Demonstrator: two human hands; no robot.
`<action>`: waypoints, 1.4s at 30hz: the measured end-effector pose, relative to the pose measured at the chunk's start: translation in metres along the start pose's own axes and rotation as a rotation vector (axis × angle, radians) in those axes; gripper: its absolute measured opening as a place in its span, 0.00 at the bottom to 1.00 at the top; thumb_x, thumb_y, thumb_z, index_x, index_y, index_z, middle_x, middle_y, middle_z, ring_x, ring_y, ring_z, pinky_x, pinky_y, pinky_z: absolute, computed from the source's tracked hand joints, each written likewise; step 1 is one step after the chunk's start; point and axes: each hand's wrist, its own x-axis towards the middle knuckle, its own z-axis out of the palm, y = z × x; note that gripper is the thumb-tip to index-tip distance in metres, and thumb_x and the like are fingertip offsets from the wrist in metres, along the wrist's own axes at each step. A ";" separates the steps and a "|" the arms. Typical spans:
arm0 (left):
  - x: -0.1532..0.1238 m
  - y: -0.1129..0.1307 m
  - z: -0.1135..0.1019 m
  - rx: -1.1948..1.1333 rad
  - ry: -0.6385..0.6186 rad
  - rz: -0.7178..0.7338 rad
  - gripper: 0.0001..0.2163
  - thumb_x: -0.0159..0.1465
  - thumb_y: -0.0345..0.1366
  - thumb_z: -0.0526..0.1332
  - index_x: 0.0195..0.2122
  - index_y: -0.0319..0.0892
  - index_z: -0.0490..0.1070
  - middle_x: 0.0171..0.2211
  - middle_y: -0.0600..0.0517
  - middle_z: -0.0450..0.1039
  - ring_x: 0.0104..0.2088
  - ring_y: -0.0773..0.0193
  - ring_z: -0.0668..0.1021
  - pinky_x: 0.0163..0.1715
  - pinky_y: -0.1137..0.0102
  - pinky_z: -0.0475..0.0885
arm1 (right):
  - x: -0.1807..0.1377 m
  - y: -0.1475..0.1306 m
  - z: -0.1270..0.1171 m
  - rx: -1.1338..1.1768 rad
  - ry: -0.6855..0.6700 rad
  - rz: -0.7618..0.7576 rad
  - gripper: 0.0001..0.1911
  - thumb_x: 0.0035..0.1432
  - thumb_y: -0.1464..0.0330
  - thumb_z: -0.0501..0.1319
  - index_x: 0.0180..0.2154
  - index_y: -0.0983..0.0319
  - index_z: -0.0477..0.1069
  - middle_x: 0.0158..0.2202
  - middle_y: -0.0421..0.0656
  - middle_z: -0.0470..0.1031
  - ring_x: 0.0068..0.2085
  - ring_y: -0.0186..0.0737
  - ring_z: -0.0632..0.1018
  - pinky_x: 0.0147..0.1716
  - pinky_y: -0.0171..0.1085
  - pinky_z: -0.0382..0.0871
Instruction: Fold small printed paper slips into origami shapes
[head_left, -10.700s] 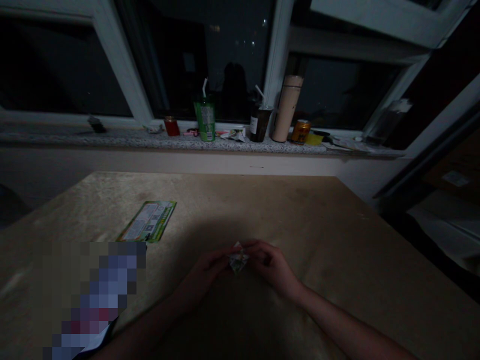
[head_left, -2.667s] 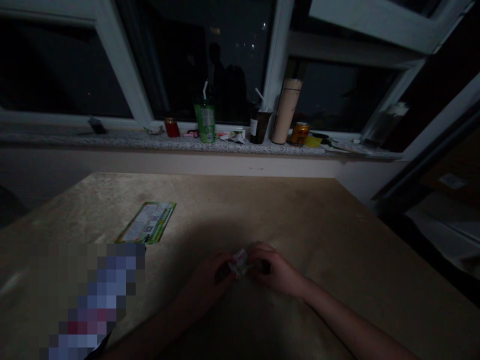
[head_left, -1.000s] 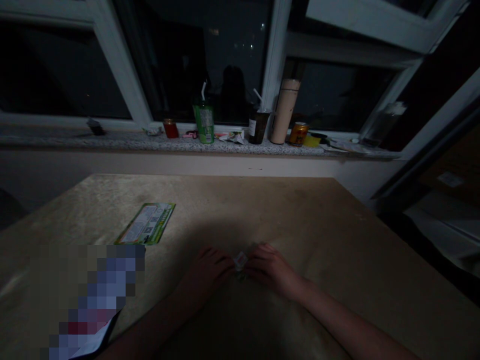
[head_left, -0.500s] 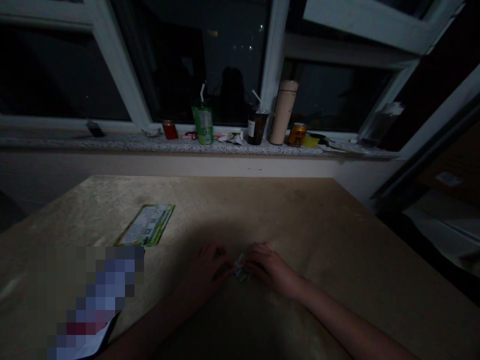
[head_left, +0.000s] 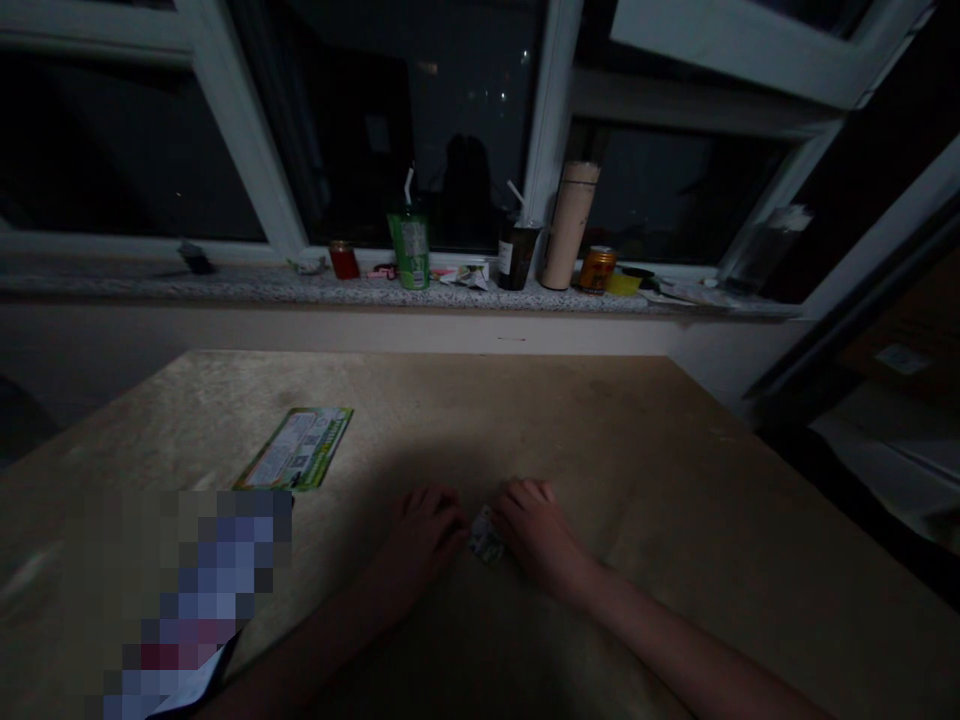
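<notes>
A small, crumpled-looking patterned piece (head_left: 486,540), whitish with dark and greenish marks, lies on the table between my hands; the dim light hides its exact kind. My right hand (head_left: 536,530) is over its right edge, fingers bent and pressed together on it. At its left edge is my left hand (head_left: 427,525), fingers loosely bent and the thumb held apart. Whether the left thumb touches the piece I cannot tell. Farther left on the table lies a flat green-and-white printed packet (head_left: 300,450).
A pixelated, device-like object (head_left: 202,600) lies by my left forearm on the wooden table (head_left: 585,420). Along the windowsill (head_left: 262,285) stand a green cup (head_left: 409,245) with a straw, a dark cup (head_left: 517,255), a pink flask (head_left: 570,225), an orange can (head_left: 597,270) and a red jar (head_left: 343,261).
My left thumb has drawn back slightly from the piece. My right fingers have shifted over its right side, and the piece looks flatter.
</notes>
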 end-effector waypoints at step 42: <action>-0.052 0.046 0.020 0.126 -0.114 0.143 0.40 0.63 0.45 0.59 0.68 0.38 0.35 0.67 0.41 0.38 0.64 0.44 0.51 0.59 0.52 0.58 | 0.003 0.001 0.010 -0.042 -0.010 0.122 0.06 0.64 0.68 0.56 0.33 0.62 0.69 0.35 0.42 0.72 0.41 0.41 0.71 0.41 0.40 0.54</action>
